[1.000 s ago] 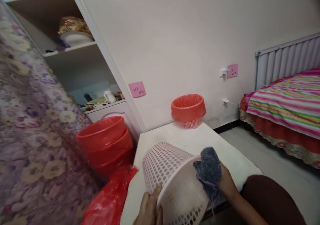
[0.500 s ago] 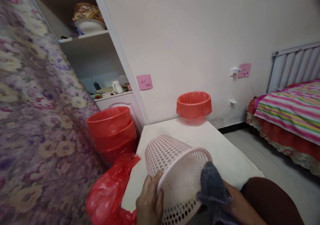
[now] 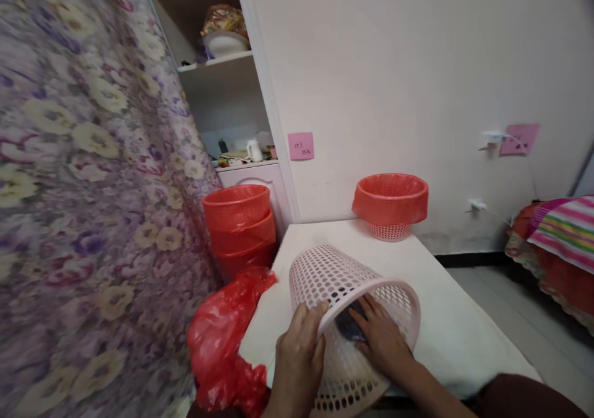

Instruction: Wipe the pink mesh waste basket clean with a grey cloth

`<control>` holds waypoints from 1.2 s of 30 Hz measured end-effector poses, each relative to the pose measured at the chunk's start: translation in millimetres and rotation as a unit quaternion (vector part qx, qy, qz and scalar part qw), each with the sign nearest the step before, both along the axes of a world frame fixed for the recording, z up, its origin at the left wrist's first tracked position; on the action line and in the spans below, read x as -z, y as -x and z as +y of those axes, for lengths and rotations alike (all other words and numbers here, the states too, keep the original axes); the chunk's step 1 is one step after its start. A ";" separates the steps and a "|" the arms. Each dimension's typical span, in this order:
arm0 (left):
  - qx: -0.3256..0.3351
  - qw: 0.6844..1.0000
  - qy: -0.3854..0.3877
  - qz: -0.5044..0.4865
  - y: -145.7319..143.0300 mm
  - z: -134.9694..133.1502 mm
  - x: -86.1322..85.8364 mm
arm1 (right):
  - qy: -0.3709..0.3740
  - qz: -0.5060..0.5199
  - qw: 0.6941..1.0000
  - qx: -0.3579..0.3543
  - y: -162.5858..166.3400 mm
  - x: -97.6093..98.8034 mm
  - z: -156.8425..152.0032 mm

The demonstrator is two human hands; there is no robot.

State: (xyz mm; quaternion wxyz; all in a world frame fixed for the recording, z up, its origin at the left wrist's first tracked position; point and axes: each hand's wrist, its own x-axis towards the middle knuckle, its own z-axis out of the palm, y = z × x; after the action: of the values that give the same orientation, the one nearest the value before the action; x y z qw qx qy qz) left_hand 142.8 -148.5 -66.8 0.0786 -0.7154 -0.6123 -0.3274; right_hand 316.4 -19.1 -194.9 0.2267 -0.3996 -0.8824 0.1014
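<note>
A pale pink perforated plastic wastebasket point(image 3: 325, 269) lies tilted on its side on the white table, its mouth turned towards me and to the right. My left hand point(image 3: 301, 350) grips the rim at the near left, thumb inside and fingers outside. Reaching into the mouth, my right hand point(image 3: 378, 337) presses a dark grey cloth point(image 3: 348, 322) against the inner wall. Its fingers lie over the cloth, which is partly hidden by the hand and rim.
The white table point(image 3: 459, 319) stands against the wall. A wastebasket lined with a red bag point(image 3: 390, 201) stands at its back. Left of the table are stacked red-lined baskets point(image 3: 239, 220) and a crumpled red plastic bag point(image 3: 223, 331). A floral curtain point(image 3: 93, 220) hangs further left.
My right hand has moved with the cloth from the basket's right rim into its inside. The left hand keeps its grip on the rim. The view has swung left.
</note>
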 end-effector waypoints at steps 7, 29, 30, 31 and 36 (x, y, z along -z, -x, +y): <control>-0.007 1.000 -0.016 0.000 -8.3 6.8 -9.3 | 0.140 0.148 0.979 -0.007 22.0 7.9 -18.5; -0.002 0.997 0.059 -0.044 -13.8 13.9 -18.1 | 0.014 0.005 0.996 0.092 -39.2 -26.3 -7.6; -0.001 0.997 0.061 -0.047 -14.9 16.0 -20.4 | 0.045 -0.005 0.996 0.077 -34.4 -22.1 -12.0; 0.004 0.997 0.062 -0.051 -15.9 18.3 -23.7 | 0.085 -0.009 0.995 0.046 -27.5 -16.4 -17.8; 0.039 0.994 0.051 -0.085 -17.0 20.1 -39.8 | 0.205 0.106 0.968 -0.096 4.4 9.4 -42.5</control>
State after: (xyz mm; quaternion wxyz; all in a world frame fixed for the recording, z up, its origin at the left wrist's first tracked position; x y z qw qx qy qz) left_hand 159.8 -128.3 -27.1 -0.0233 -0.7114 -0.6040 -0.3585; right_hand 312.0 -61.6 -204.3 0.2215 -0.3379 -0.8479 0.3434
